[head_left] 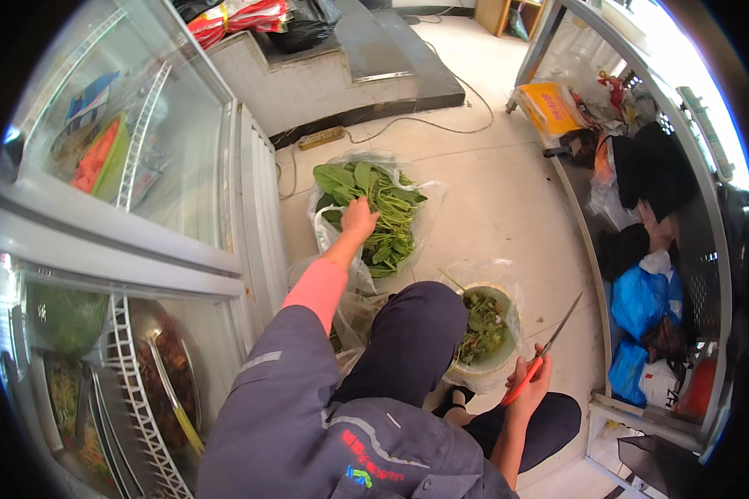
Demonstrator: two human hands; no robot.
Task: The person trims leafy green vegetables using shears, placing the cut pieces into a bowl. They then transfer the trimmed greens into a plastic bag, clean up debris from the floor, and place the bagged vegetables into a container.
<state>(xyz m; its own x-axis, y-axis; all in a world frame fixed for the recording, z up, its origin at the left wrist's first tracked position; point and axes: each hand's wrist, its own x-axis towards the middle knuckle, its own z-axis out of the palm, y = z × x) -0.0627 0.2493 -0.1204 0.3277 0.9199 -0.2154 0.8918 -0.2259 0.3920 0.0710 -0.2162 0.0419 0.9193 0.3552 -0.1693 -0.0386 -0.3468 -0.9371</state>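
My left hand (359, 217) reaches down onto a heap of leafy greens (390, 215) with long stems. Its fingertips are bent among the stems, and whether they grip any is hard to see. The greens lie in a spread clear plastic bag (435, 193) on the floor. In my right hand (532, 383) is a pair of scissors (524, 379) with red handles, the blades pointing up and to the right, seemingly closed. Just left of that hand stands a round bin (505, 343) lined with clear plastic, holding green trimmings (480, 324).
A glass-door refrigerator (237, 206) stands close on my left. To the right is a metal-framed rack (565, 181) full of bags and cloths. A power strip (321, 137) with its cable (437, 128) lies on the tiled floor (505, 199), before a low step (406, 87).
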